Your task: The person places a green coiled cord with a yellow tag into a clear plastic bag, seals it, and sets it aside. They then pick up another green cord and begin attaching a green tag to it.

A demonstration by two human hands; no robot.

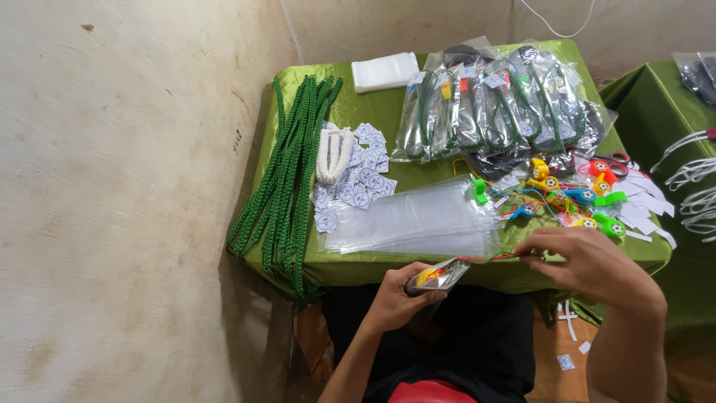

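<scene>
Seen from the head camera: a green-clothed table (373, 265) stands tight against a pale wall on the left, its near edge just beyond the person's lap, with bare floor at the near left. The left hand (395, 295) is closed around a small clear packet (438, 275) holding something yellow and red, just below the table's near edge. The right hand (585, 261) pinches a red and green cord (496, 257) running from the packet. Flat clear bags (418, 220) lie just beyond; green cords (287, 172) hang over the left edge.
</scene>
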